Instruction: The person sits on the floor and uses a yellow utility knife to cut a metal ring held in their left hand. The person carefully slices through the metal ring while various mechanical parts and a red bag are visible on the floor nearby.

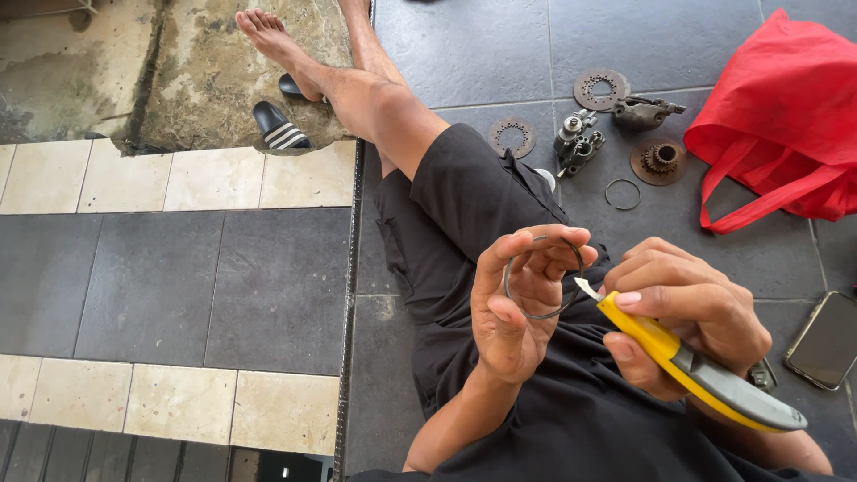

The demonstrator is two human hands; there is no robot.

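My left hand holds a thin metal ring upright between thumb and fingertips, above my lap. My right hand grips a yellow and grey utility knife. Its short blade tip touches the right side of the ring. I sit on the floor in black shorts with my legs stretched out ahead.
On the dark tiles to the right lie two rusty toothed discs, a small sprocket, metal mechanical parts, another loose ring, a red bag and a phone. Black sandals rest on the concrete step.
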